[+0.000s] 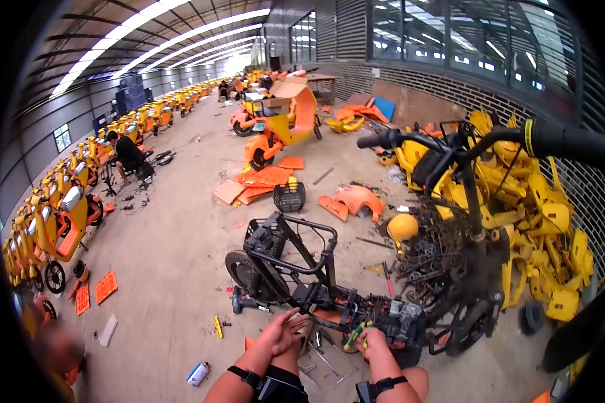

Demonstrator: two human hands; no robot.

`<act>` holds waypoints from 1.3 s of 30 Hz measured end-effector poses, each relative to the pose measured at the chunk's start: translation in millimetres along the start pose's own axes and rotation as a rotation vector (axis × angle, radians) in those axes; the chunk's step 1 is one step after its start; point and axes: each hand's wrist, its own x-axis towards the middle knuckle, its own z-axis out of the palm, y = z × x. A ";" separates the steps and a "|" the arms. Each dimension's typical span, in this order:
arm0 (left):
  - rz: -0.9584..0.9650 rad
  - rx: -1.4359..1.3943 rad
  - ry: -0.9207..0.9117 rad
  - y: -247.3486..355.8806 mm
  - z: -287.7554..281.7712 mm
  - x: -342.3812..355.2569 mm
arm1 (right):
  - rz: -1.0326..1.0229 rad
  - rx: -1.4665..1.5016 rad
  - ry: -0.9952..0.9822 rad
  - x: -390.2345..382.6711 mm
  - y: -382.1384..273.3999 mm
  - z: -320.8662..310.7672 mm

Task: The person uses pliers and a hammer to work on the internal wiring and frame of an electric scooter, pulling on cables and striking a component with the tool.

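A stripped black scooter frame [329, 263] stands in front of me, its handlebar [474, 151] rising at the right. My right hand [375, 344] is closed around green-and-yellow handled pliers [356, 334], close to the wiring and parts low in the frame. The tips of the pliers are too small to make out. My left hand [286, 331] is open beside the frame, fingers stretched out and nothing in it. A cordless drill [246, 301] lies on the floor beyond that hand, near the rear wheel [242, 271]. Metal hand tools [329, 363] lie between my hands.
Yellow body panels [551, 228] are heaped at the right, beside a pile of dark metal parts [433, 265]. Orange panels [262, 178] and a black basket [289, 197] lie ahead. A spray can [198, 374] is near my left arm. Another person [126, 156] sits by scooter rows.
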 end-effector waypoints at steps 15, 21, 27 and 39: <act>0.212 1.125 -0.255 -33.1 87.5 67.9 | -0.051 0.127 0.015 20.6 3.6 -15.3; 0.368 1.782 -0.154 54.7 49.2 43.3 | -0.075 0.064 0.213 7.7 -5.6 -18.5; 0.688 2.247 0.309 117.6 13.2 -2.8 | -1.154 -1.540 0.425 -76.4 -21.0 39.4; 0.922 1.722 0.057 64.2 100.7 2.6 | -0.378 -0.497 -0.044 -83.1 -0.1 75.3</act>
